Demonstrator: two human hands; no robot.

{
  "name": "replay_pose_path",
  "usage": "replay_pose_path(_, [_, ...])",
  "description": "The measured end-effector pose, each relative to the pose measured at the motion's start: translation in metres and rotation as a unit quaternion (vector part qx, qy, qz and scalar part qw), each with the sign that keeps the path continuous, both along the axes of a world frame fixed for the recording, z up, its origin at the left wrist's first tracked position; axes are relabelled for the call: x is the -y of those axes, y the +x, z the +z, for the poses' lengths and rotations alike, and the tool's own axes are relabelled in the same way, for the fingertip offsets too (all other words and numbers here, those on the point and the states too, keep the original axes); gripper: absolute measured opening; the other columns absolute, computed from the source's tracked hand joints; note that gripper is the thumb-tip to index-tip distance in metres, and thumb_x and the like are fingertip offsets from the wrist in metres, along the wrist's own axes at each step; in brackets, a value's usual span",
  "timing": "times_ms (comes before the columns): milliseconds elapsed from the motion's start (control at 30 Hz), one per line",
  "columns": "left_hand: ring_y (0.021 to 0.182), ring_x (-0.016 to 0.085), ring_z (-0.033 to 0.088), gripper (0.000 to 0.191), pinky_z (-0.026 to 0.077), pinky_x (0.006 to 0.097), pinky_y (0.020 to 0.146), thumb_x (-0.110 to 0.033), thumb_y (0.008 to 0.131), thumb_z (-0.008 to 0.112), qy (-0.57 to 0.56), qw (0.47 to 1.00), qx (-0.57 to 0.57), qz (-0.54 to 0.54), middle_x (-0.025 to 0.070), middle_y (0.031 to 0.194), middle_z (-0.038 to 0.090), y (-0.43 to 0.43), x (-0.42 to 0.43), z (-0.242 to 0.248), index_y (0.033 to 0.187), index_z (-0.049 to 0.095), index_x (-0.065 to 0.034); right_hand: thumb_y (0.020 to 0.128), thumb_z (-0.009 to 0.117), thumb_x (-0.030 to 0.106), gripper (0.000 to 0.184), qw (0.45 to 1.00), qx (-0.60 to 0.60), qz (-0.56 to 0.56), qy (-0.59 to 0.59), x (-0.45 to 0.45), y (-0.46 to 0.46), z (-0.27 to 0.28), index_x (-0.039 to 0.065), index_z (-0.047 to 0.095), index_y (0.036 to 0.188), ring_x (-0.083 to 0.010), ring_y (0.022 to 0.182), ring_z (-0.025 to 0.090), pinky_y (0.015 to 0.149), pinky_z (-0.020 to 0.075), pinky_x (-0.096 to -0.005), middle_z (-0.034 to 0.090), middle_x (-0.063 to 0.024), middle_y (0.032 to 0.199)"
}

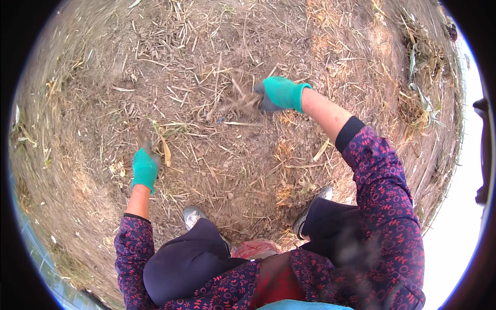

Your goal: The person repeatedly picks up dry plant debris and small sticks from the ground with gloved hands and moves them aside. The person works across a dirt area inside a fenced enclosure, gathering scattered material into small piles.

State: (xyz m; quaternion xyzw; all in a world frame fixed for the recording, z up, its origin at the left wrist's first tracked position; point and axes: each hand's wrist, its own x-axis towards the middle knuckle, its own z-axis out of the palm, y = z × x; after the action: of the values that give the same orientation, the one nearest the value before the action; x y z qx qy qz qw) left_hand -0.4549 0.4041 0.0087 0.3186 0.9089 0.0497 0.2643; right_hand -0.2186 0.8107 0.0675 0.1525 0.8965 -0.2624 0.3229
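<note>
My right hand (279, 94), in a green knit glove with a grey coated palm, is closed on a blurred clump of dry roots and stalks (242, 99) over the ground ahead. Loose straw lies around and beneath it. My left hand (145, 166), gloved alike, is low over the soil on the left. Just right of its fingers lie a dry yellow leaf (166, 152) and some greenish stalks (174, 130). The left fingertips partly merge with the brown ground, so whether they grip anything is unclear.
Bare brown soil (232, 170) strewn with chopped straw spreads all around. My two shoes (192, 216) stand apart, with a reddish thing (257, 248) low between my legs. Heaps of dry plant waste (418, 104) lie along the right.
</note>
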Motion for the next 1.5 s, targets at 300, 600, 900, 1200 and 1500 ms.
replay_pose_path(300, [0.089, 0.049, 0.066, 0.038, 0.053, 0.0533, 0.074, -0.009, 0.076, 0.059, -0.001, 1.0, 0.024, 0.015, 0.0305, 0.093, 0.068, -0.001, 0.001, -0.001, 0.112, 0.062, -0.0004, 0.071, 0.086, 0.021, 0.089, 0.942, -0.219, -0.163, 0.195, -0.064, -0.074, -0.031, 0.015, 0.041, 0.148, -0.0404, 0.127, 0.055, 0.102, 0.0509, -0.0505, 0.043, -0.0204, 0.151])
replay_pose_path(600, [0.087, 0.049, 0.064, 0.034, 0.05, 0.0528, 0.072, -0.013, 0.076, 0.062, 0.005, 0.999, 0.036, 0.012, 0.03, 0.089, 0.066, 0.0, -0.008, 0.009, 0.107, 0.061, 0.0016, 0.074, 0.066, 0.013, 0.058, 0.973, -0.08, -0.13, 0.172, -0.056, -0.089, -0.029, 0.017, 0.061, 0.132, -0.0403, 0.108, 0.067, 0.092, 0.0541, -0.0507, 0.069, -0.0217, 0.118])
replay_pose_path(900, [0.092, 0.049, 0.065, 0.035, 0.052, 0.0536, 0.079, -0.018, 0.076, 0.065, 0.029, 0.999, 0.021, 0.01, 0.0301, 0.095, 0.068, 0.001, -0.011, 0.01, 0.106, 0.061, 0.0003, 0.078, 0.065, 0.016, 0.026, 0.998, -0.056, -0.03, 0.03, 0.079, -0.038, -0.001, 0.008, 0.068, 0.103, -0.0395, 0.096, 0.068, 0.08, 0.0555, -0.0491, 0.071, -0.0192, 0.099])
replay_pose_path(1200, [0.093, 0.049, 0.064, 0.033, 0.052, 0.0537, 0.079, -0.02, 0.077, 0.063, 0.035, 0.999, 0.023, 0.008, 0.0295, 0.094, 0.067, 0.001, -0.014, 0.015, 0.103, 0.063, 0.0003, 0.075, 0.078, 0.048, 0.08, 0.955, -0.193, -0.15, 0.166, 0.099, -0.048, 0.008, 0.014, 0.051, 0.142, -0.0395, 0.121, 0.059, 0.103, 0.0441, -0.057, 0.056, -0.018, 0.14])
replay_pose_path(1500, [0.11, 0.045, 0.063, 0.053, 0.051, 0.0493, 0.092, -0.025, 0.076, 0.062, 0.017, 0.996, 0.076, 0.049, 0.0292, 0.115, 0.066, -0.001, -0.017, 0.017, 0.124, 0.064, -0.0013, 0.084, 0.071, 0.033, 0.073, 0.978, -0.056, -0.058, 0.193, 0.172, -0.092, -0.006, 0.015, 0.042, 0.148, -0.0425, 0.126, 0.054, 0.102, 0.0458, -0.0549, 0.052, -0.0224, 0.142])
